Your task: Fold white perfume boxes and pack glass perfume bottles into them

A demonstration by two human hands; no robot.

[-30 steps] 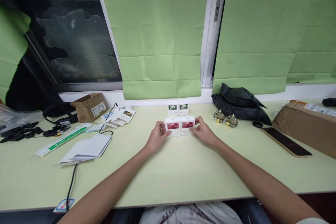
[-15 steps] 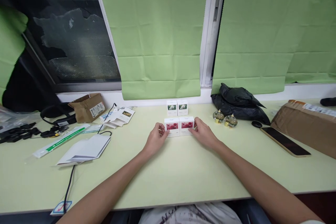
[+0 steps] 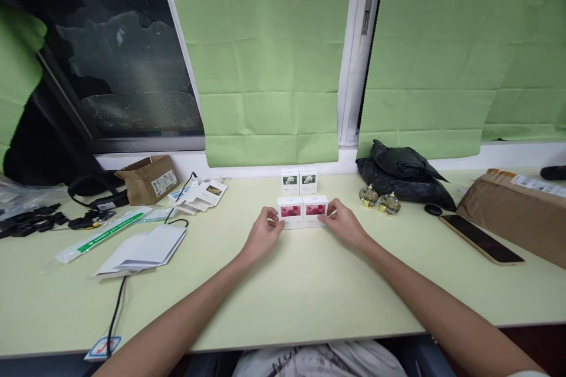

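Note:
Two small white boxes with red flower pictures stand side by side on the pale green table (image 3: pixel 292 288). My left hand (image 3: pixel 263 234) pinches the outer side of the left red box (image 3: pixel 290 211). My right hand (image 3: pixel 345 226) grips the outer side of the right red box (image 3: pixel 315 210). Both hands press the pair together. Behind them, near the wall, stand two white boxes with green pictures (image 3: pixel 299 179), also side by side and apart from my hands.
Right of the boxes are two round glass bottles (image 3: pixel 379 199), a black bag (image 3: pixel 404 171), a phone (image 3: pixel 481 238), a small dark object (image 3: pixel 433 209) and a brown parcel (image 3: pixel 517 209). Left lie white cards (image 3: pixel 201 194), a cardboard box (image 3: pixel 148 178), white sheets (image 3: pixel 144 249), cables and black parts.

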